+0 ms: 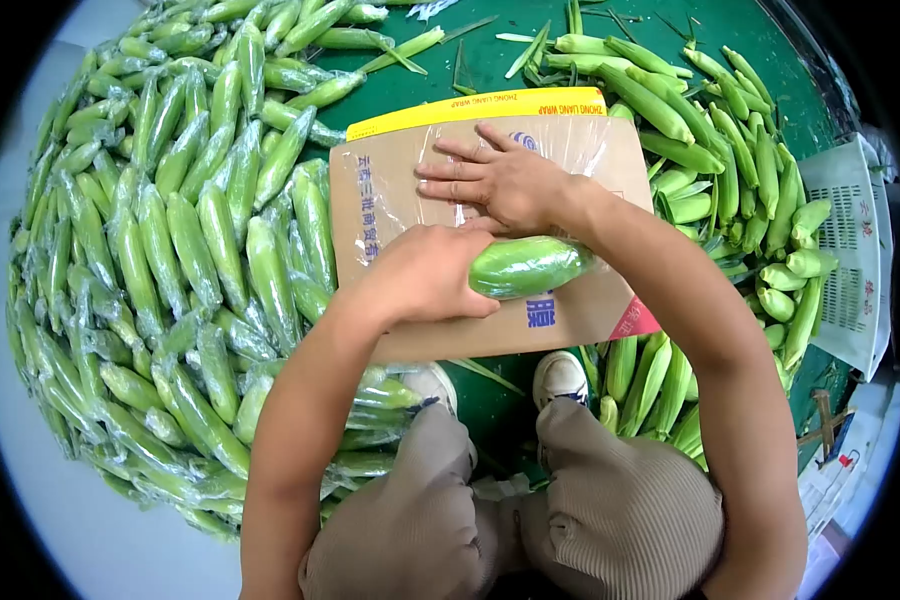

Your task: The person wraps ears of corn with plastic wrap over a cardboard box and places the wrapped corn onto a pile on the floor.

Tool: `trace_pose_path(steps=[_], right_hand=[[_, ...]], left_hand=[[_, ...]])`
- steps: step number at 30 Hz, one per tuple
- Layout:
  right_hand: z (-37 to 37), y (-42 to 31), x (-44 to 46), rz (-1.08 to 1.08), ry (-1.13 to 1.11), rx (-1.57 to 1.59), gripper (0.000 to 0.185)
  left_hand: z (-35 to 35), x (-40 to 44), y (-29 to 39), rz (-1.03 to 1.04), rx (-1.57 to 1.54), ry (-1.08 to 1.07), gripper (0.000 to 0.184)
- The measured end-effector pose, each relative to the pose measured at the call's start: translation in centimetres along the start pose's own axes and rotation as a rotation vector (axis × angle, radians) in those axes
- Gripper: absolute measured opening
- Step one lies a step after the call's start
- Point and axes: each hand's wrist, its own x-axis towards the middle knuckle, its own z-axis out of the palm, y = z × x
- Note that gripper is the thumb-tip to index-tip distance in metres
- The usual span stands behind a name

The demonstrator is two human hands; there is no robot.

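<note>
A green ear of corn (530,267) in its husk, shiny with clear film, lies on top of a brown cardboard box (390,325). My left hand (425,270) is closed round its left end, thumb on the near side. Just beyond it, my right hand (505,183) rests flat with fingers spread on the clear plastic wrap (570,150) that covers the box top. The right forearm passes over the corn's right end. A yellow printed strip (480,108) runs along the box's far edge.
Film-wrapped ears of corn (180,250) form a large heap at left. Several unwrapped ears (660,105) are piled at right, beside a pale green plastic crate (845,250). Loose husk leaves lie on the green floor (480,50). My knees and shoes are below the box.
</note>
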Motion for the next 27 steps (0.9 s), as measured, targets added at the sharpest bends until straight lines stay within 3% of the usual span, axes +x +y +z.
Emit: trace_pose_path(steps=[3,5,7,9,10,11,13,14,15,17,19,21,22,23,25,27], right_hand=[[-1.1,-0.6,0.1,0.035,-0.021,0.028,0.076],[-1.0,-0.8,0.1,0.064,-0.04,0.05,0.078],[0.0,-1.7,-0.4,0.019,0.087,0.054,0.074],[1.0,-4.6,-1.5,-0.026,0.192,0.11,0.072],[1.3,-8.0,-3.6,-0.066,0.12,0.438,0.071],[1.0,-12.6,-6.4,-0.12,0.034,0.77,0.07],[-2.4,-18.5,-10.2,0.012,-0.434,0.87,0.089],[-0.7,-20.1,-13.2,0.08,-0.332,1.177,0.1],[-0.7,-19.2,-13.5,0.178,-0.52,1.412,0.096],[1.6,-18.8,-13.6,0.249,-0.778,1.4,0.089],[0.8,-18.8,-13.8,0.403,-0.618,1.371,0.085],[0.1,-18.4,-13.6,0.425,-0.368,1.342,0.094],[-1.0,-18.2,-12.8,0.486,-0.303,1.505,0.099],[-1.7,-18.4,-11.0,0.448,-0.22,1.558,0.103],[-2.7,-19.4,-7.8,0.489,-0.109,1.756,0.104],[-4.0,-20.7,-5.5,0.565,0.098,1.882,0.106]], left_hand=[[1.7,-1.7,0.3,0.003,-0.244,-0.123,0.057],[4.9,-3.6,1.5,0.076,-0.376,-0.441,0.06],[9.1,-5.1,3.5,0.041,-0.433,-0.793,0.064],[12.9,-7.3,4.0,-0.004,-0.519,-0.975,0.072],[14.2,-8.6,2.8,-0.056,-0.662,-0.979,0.082],[15.4,-10.1,1.1,-0.007,-0.702,-0.887,0.084],[17.2,-12.9,-1.3,0.087,-0.791,-0.675,0.089],[14.4,-12.9,-0.7,0.015,-0.938,-0.736,0.091],[11.8,-12.8,0.0,-0.039,-0.885,-0.712,0.089],[8.0,-12.5,1.0,-0.144,-0.769,-0.669,0.084],[6.0,-13.9,-0.3,-0.015,-0.691,-0.234,0.077],[3.6,-14.0,-0.7,0.117,-0.823,0.135,0.065],[6.2,-13.0,-0.7,0.165,-1.113,0.42,0.062],[8.3,-11.5,3.1,0.207,-1.908,0.716,0.064],[9.4,-8.8,3.9,0.361,-1.644,0.727,0.07],[7.6,-8.9,4.5,0.209,-1.669,0.848,0.072]])
